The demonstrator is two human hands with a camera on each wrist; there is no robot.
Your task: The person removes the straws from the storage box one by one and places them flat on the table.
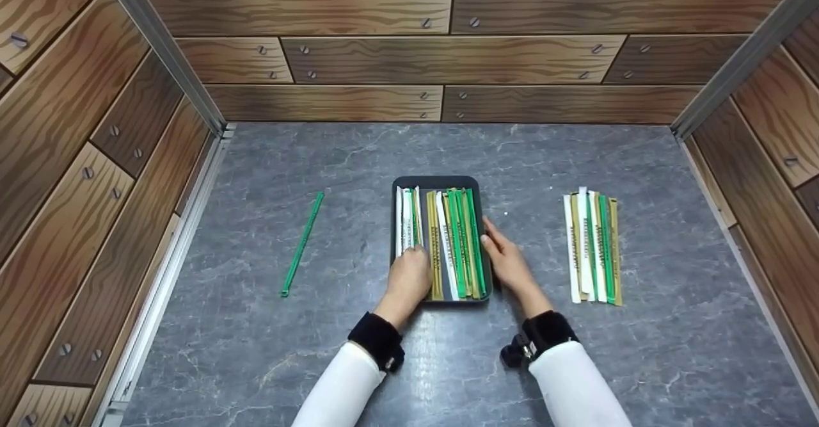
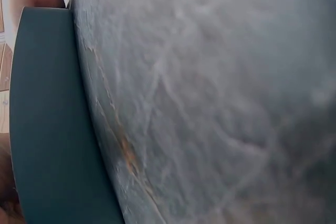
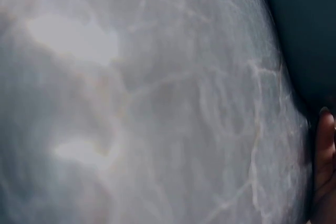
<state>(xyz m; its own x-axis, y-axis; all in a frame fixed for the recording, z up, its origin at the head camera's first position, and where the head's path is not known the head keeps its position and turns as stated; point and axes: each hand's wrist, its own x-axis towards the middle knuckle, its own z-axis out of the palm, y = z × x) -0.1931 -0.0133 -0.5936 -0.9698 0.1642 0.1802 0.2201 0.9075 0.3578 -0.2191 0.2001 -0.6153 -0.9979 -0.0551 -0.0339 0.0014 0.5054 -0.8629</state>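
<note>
A dark rectangular tray holds long, narrow stick packets in white, green and gold, laid lengthwise, some printed with dark lettering. Inside its left half, my left hand has curled fingers on a few white and green packets, hiding their lower ends. Against the tray's right side lies my right hand, its fingers fairly straight along the wall. The left wrist view shows the tray's outer wall with part of a hand at the lower left. In the right wrist view, a fingertip meets the dark wall.
One green stick packet lies slanted on the grey marbled table at left. To the right lies a loose group of white, gold and green packets. Wood-patterned walls enclose the back and sides.
</note>
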